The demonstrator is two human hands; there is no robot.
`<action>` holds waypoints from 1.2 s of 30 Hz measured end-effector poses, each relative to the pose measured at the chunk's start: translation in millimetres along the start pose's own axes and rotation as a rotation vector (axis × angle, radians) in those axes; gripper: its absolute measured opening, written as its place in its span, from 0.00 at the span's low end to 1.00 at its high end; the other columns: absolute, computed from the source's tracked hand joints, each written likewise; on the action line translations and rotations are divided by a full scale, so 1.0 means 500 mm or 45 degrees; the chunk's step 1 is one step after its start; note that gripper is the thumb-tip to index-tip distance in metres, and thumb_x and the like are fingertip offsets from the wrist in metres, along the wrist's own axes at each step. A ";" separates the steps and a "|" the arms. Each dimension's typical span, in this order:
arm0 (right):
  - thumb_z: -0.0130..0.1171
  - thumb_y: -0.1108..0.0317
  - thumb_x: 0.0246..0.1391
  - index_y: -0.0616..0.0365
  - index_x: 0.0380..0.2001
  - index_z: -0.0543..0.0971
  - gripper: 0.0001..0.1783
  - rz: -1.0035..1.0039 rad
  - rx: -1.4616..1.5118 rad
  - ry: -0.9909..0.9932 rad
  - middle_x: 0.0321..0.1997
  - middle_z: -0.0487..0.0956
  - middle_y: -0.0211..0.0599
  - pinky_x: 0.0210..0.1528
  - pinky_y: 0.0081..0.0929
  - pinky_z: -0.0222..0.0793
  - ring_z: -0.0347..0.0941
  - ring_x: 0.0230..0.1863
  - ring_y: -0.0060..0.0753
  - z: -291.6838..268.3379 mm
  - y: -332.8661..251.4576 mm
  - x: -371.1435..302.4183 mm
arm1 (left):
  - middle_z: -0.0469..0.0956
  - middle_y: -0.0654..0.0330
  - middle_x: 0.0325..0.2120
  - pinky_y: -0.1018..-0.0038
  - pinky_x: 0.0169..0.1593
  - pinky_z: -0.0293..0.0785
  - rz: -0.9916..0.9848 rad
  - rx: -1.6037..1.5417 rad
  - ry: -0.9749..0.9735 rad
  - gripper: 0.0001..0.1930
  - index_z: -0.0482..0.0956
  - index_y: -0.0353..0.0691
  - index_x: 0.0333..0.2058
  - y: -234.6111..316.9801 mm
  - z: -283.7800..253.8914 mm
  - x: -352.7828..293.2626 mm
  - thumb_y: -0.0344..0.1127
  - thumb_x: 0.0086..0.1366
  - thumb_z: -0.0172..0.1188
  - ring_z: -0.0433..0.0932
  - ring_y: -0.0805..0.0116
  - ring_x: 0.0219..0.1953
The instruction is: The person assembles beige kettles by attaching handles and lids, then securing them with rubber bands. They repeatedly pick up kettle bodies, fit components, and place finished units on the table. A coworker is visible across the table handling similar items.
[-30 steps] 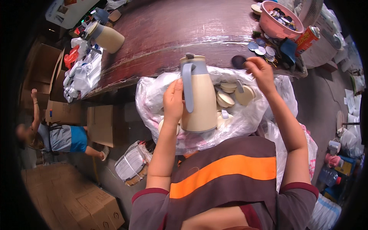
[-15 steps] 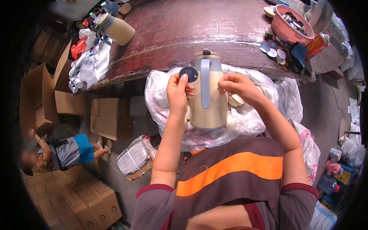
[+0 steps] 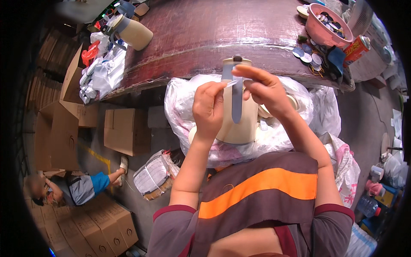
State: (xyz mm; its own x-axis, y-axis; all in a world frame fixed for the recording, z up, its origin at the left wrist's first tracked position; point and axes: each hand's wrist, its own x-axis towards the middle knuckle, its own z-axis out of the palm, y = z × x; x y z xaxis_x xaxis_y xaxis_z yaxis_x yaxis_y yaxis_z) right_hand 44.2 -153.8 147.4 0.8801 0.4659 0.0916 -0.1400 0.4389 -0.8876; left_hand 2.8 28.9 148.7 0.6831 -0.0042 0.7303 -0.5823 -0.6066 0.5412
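A cream thermos jug (image 3: 233, 133) with a grey-blue handle (image 3: 236, 103) stands upright in front of me, among white plastic wrapping. My left hand (image 3: 208, 107) is left of the handle, thumb and fingers pinched on a round tag (image 3: 233, 82), seen tilted and pale with glare. My right hand (image 3: 267, 92) hovers over the handle's right side, its index finger stretched across the upper handle and the other fingers partly bent. Those fingers are apart, close to the tag's far end. No string can be made out between the hands.
A dark red table (image 3: 205, 34) lies beyond the jug. At its right are a pink basin (image 3: 325, 36), several loose tags (image 3: 306, 58) and an orange can (image 3: 356, 50). A second jug (image 3: 133, 33) stands left. Cardboard boxes (image 3: 122, 130) and another person (image 3: 81, 188) are at left.
The tag has moved right, from beside the handle to in front of it, and turned from its dark face. My right hand has come left and up over the handle.
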 end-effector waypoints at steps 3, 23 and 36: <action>0.60 0.76 0.51 0.51 0.57 0.73 0.27 -0.273 -0.697 0.017 0.47 0.80 0.34 0.38 0.22 0.72 0.77 0.35 0.24 0.035 0.001 -0.004 | 0.75 0.54 0.36 0.71 0.40 0.73 -0.066 -0.073 -0.043 0.12 0.77 0.36 0.42 0.026 0.003 0.008 0.19 0.60 0.56 0.76 0.63 0.35; 0.57 0.79 0.51 0.55 0.39 0.79 0.12 -0.764 -1.406 0.527 0.31 0.77 0.38 0.35 0.30 0.69 0.74 0.32 0.39 -0.098 0.088 -0.056 | 0.68 0.71 0.19 0.84 0.21 0.60 -1.355 -1.176 -0.198 0.13 0.73 0.36 0.41 0.022 0.003 -0.035 0.36 0.62 0.62 0.63 0.85 0.17; 0.57 0.80 0.51 0.55 0.40 0.79 0.13 -0.610 -1.301 0.440 0.39 0.75 0.34 0.32 0.23 0.68 0.73 0.30 0.27 -0.071 0.026 -0.110 | 0.66 0.70 0.16 0.83 0.19 0.59 -1.257 -1.187 -0.320 0.10 0.72 0.38 0.33 0.078 -0.055 -0.010 0.37 0.63 0.61 0.62 0.83 0.15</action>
State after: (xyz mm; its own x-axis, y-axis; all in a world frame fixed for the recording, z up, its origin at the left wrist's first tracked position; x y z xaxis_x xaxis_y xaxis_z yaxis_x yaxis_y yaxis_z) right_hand 9.8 -201.0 115.0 0.8421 0.1196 0.5259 0.5283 -0.3796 -0.7595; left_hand -35.3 27.3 177.7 0.9836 -0.0901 -0.1562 0.1767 0.3093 0.9344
